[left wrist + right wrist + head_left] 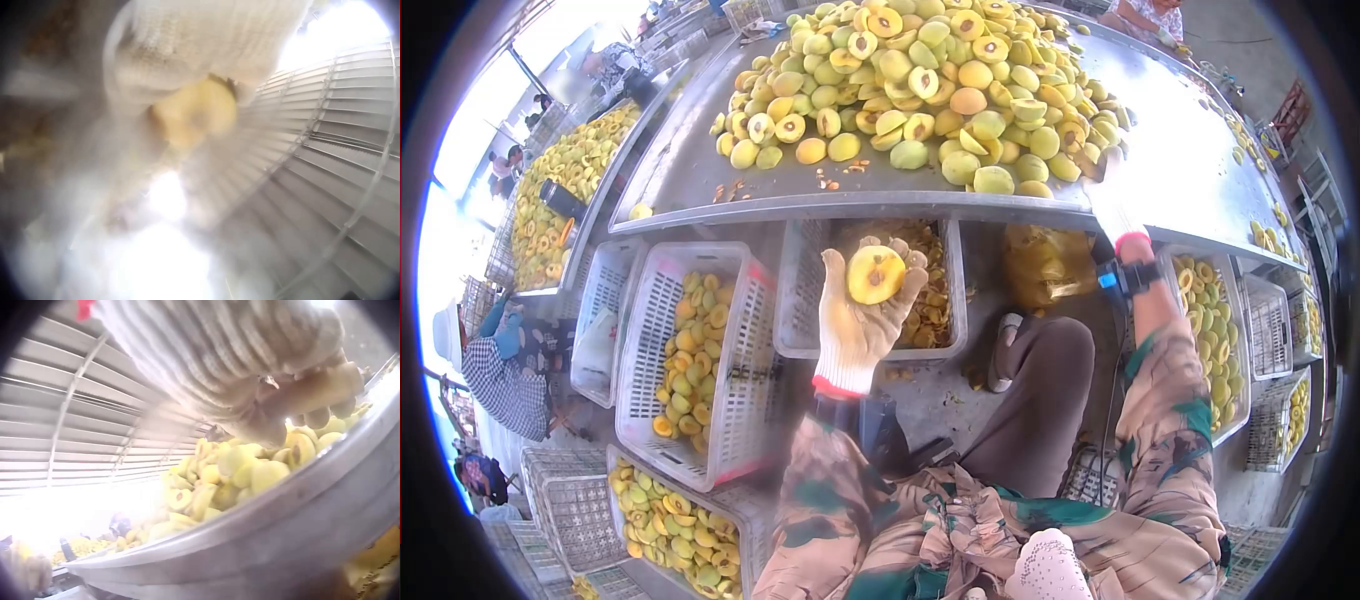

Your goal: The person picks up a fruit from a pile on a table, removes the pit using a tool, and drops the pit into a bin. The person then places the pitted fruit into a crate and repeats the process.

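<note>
My left hand, in a white knit glove, is palm up over a crate and holds a yellow peach half. Its cut face with a brown centre shows; the left wrist view of this peach half is blurred. My right hand, gloved and washed out by glare, is at the table's front edge, by the right side of the peach pile. In the right wrist view its fingers curl round a tan, wooden-looking handle; the handle's far end is hidden.
The metal table has a raised rim and bears small brown bits. Below stand a crate of peelings, a crate of peach halves and a yellow bag. Other people sit at left and far right.
</note>
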`<state>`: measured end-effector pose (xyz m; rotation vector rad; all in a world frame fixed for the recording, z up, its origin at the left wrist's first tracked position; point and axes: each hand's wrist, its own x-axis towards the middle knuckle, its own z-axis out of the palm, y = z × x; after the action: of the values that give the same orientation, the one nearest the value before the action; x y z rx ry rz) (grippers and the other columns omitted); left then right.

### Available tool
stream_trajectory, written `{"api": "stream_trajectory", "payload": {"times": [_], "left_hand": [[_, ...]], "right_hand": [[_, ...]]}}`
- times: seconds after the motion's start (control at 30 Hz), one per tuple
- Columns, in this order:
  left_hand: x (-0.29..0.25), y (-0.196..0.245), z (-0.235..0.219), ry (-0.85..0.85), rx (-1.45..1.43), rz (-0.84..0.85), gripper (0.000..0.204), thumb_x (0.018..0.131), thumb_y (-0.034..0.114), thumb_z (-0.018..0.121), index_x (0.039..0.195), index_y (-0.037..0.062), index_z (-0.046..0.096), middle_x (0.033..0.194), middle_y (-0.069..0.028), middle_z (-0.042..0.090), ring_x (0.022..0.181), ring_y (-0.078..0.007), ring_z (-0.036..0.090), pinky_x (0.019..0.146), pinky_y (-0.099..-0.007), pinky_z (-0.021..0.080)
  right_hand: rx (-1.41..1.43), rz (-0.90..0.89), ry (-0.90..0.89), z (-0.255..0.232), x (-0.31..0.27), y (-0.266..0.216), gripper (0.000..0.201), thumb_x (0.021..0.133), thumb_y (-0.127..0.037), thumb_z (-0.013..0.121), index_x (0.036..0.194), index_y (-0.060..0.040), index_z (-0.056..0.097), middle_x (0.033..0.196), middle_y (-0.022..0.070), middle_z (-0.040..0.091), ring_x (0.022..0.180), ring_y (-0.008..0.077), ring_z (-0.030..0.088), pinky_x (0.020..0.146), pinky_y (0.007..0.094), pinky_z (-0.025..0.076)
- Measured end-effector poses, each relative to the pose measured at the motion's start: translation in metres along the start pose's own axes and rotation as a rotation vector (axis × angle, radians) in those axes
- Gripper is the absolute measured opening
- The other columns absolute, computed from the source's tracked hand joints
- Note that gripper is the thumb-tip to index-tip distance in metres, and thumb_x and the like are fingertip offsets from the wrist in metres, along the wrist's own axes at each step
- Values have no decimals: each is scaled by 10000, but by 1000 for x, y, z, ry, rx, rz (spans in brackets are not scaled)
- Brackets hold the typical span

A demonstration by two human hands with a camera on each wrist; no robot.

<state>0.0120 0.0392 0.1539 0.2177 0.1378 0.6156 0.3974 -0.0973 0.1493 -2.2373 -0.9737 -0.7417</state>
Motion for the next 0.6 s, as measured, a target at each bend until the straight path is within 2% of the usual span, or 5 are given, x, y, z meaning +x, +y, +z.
{"api": "stream_trajectory", "payload": {"times": [0.1, 0.23, 0.4, 0.5, 0.6], "left_hand": [[-3, -5, 6, -3, -33, 31, 511, 976, 530, 534, 1133, 47, 592, 1159, -175, 610, 1144, -385, 578, 988, -465, 538], [-14, -13, 11, 6, 2, 134, 482, 997, 470, 536, 1204, 35, 547, 1116, -171, 625, 1055, -363, 623, 927, -493, 560], [-34, -13, 16, 61, 132, 197, 492, 1010, 476, 517, 1253, 48, 532, 1141, -144, 628, 1066, -302, 623, 951, -417, 524], [-38, -14, 14, -14, 194, 147, 587, 1003, 541, 487, 1310, 42, 521, 1193, -121, 613, 1128, -275, 588, 999, -423, 470], [-43, -13, 25, -58, 156, 96, 540, 1011, 525, 486, 1279, 58, 532, 1215, -85, 607, 1181, -233, 550, 1040, -413, 418]], "right_hand": [[648, 400, -593, -106, -41, -129, 524, 844, -273, 700, 1256, -1, 523, 967, 138, 681, 856, 225, 684, 785, 351, 543], [1033, 372, -974, -140, -107, -205, 464, 869, -262, 698, 1240, -45, 524, 938, 101, 662, 690, 130, 649, 641, 270, 535], [1047, 418, -801, -130, -125, -248, 458, 862, -251, 708, 1261, -73, 571, 970, 115, 681, 729, 169, 670, 673, 307, 541], [912, 138, -541, -109, -129, -261, 473, 845, -259, 716, 1269, -97, 587, 1023, 151, 692, 834, 280, 687, 759, 360, 541], [850, 183, -617, -101, -129, -271, 449, 848, -287, 690, 1245, -101, 589, 1066, 185, 680, 969, 373, 656, 846, 410, 518]]}}
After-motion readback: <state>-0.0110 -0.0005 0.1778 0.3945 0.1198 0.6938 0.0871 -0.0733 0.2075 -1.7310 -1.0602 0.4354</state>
